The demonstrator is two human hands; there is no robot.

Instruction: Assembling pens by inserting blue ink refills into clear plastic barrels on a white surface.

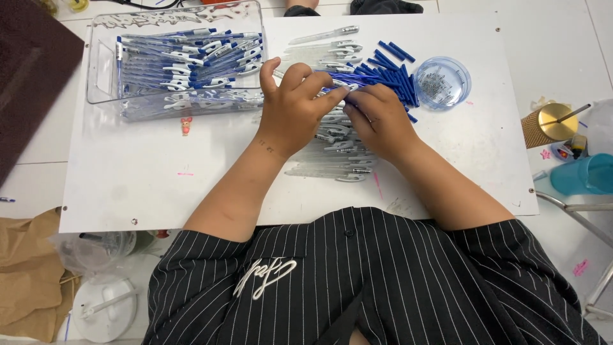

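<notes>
My left hand (295,105) and my right hand (380,116) meet over the middle of a white board (134,179). Both pinch the same small pen part, a clear barrel with a blue refill, between their fingertips (341,99). Under and around the hands lies a heap of clear pen barrels (332,163). A pile of blue refills and caps (389,70) lies just beyond my right hand. A clear plastic bin (102,76) of finished blue-and-white pens (191,61) stands at the far left of the board.
A round clear tub of tiny springs (442,82) sits right of the blue pile. Off the board on the right are a gold-lidded cup (550,124) and a turquoise cup (584,176). A brown paper bag (29,281) and white lid (102,310) lie lower left.
</notes>
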